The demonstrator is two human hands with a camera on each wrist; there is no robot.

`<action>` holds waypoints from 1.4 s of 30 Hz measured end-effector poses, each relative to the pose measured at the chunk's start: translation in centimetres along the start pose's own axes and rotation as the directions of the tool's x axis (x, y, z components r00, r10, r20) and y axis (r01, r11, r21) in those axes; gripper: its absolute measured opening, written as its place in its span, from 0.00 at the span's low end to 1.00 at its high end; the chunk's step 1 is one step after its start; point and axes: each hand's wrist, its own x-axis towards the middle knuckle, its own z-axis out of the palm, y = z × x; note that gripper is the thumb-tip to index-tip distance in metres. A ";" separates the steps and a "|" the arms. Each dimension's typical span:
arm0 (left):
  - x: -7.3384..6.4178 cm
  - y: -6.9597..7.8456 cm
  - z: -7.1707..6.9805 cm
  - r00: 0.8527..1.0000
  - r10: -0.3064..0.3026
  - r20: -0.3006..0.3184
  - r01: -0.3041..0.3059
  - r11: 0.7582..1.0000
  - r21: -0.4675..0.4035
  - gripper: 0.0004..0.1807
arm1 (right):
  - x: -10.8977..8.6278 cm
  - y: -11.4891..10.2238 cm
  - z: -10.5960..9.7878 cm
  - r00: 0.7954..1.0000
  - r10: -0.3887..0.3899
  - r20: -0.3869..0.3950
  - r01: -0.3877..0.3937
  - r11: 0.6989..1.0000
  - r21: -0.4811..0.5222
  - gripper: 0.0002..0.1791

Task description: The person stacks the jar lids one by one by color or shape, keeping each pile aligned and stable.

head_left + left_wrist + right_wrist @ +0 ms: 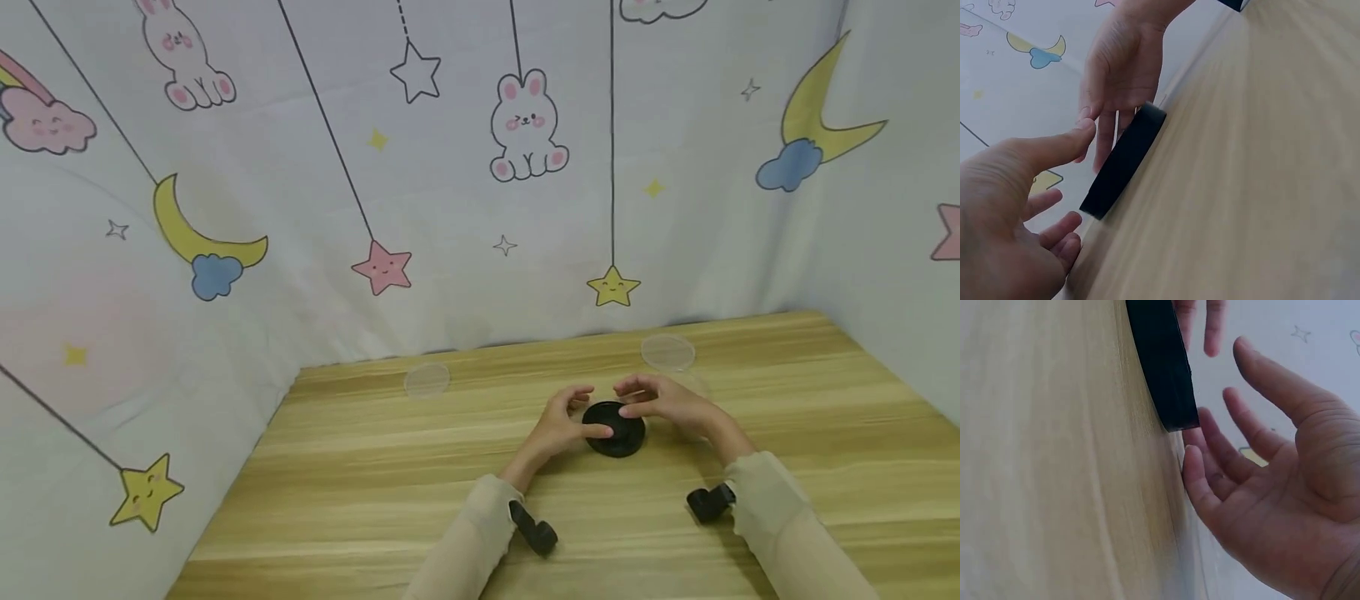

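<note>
A round black disc (617, 444) with a low straight side lies flat on the wooden table, between the two hands. My left hand (557, 432) is at its left, the thumb reaching over the top and the fingers loosely bent beyond the far rim. From the right, my right hand (675, 406) comes in with its thumb over the disc and its fingers spread behind. In the right wrist view, the right fingers (1235, 453) stand near the disc's side (1163, 365), not wrapped round it. The left wrist view has the left thumb (1054, 150) raised beside the disc (1124, 164).
Two clear round pieces lie toward the back of the table (360, 500), one at left (427, 381) and one behind the right hand (667, 352). White printed cloth (457, 208) rises behind the table. Black devices (534, 530) sit at both wrists.
</note>
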 end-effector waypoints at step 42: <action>-9.2 -10.5 -24.0 0.713 -0.311 -0.628 0.040 0.913 -0.407 0.37 | 13.9 -6.8 17.2 0.972 0.105 -0.209 0.009 0.875 0.483 0.35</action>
